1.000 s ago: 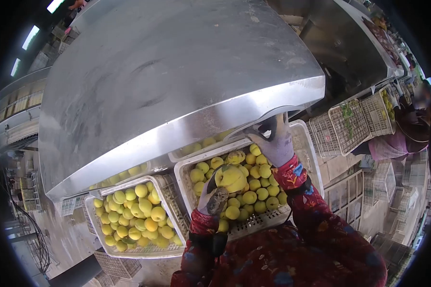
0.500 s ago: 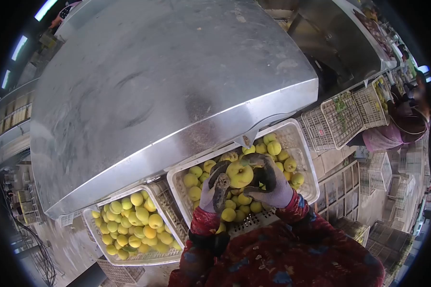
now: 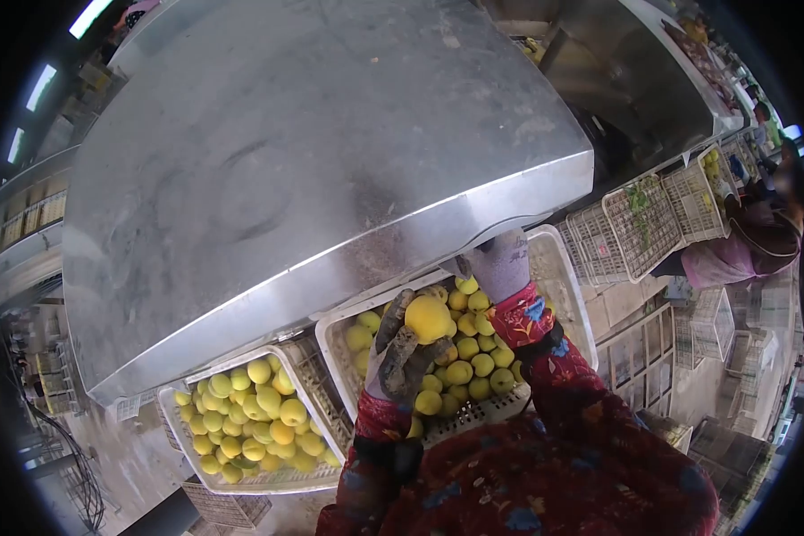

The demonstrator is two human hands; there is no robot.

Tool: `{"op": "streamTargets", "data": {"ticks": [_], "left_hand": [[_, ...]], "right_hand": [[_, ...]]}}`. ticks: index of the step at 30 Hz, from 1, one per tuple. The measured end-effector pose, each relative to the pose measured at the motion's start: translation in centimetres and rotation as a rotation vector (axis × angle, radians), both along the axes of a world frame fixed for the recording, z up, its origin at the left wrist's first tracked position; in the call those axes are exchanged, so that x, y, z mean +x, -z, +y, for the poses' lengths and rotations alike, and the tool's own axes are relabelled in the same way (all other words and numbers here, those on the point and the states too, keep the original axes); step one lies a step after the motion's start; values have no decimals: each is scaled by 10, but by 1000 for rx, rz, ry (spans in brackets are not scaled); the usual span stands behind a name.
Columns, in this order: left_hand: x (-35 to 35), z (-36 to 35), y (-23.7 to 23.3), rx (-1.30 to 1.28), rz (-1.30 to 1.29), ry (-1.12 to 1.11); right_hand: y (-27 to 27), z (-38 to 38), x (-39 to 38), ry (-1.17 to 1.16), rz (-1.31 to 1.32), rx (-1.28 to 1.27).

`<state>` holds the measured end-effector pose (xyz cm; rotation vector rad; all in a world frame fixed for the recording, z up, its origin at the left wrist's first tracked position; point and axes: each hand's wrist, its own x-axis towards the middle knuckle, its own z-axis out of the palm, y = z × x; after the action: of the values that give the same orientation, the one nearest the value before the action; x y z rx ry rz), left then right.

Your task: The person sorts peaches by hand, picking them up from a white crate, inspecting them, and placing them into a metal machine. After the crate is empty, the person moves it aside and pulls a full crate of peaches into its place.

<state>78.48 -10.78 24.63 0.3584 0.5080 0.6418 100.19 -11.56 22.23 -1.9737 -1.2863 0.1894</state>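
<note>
My left hand (image 3: 397, 357), in a grey glove with dark, soiled fingers, is closed round a yellow round fruit (image 3: 428, 319), perhaps a peach. It holds the fruit above the left part of a white plastic crate (image 3: 573, 284) with more yellow-green fruit (image 3: 481, 364) in it. My right hand (image 3: 500, 263), gloved too, reaches to the crate's far side by the metal edge. Its back faces me and most of its fingers are hidden, so I cannot see whether it holds anything.
A large metal-topped machine (image 3: 304, 143) stands beyond the crate. To the left is another white crate (image 3: 241, 489) full of yellow fruit (image 3: 259, 411). Stacked crates (image 3: 648, 228) stand at right, near a person in a pink garment (image 3: 732, 259).
My right hand has left the fruit both hands were at and moved away toward the metal edge. The fruit in my left hand has turned and shifted slightly left.
</note>
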Motion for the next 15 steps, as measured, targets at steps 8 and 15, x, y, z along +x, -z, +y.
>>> {"op": "streamTargets", "data": {"ticks": [8, 15], "left_hand": [[-1, -7, 64, 761, 395, 22], [5, 8, 52, 72, 7, 146]], "right_hand": [[-50, -68, -45, -367, 34, 83], [-38, -60, -41, -8, 350, 23]]}}
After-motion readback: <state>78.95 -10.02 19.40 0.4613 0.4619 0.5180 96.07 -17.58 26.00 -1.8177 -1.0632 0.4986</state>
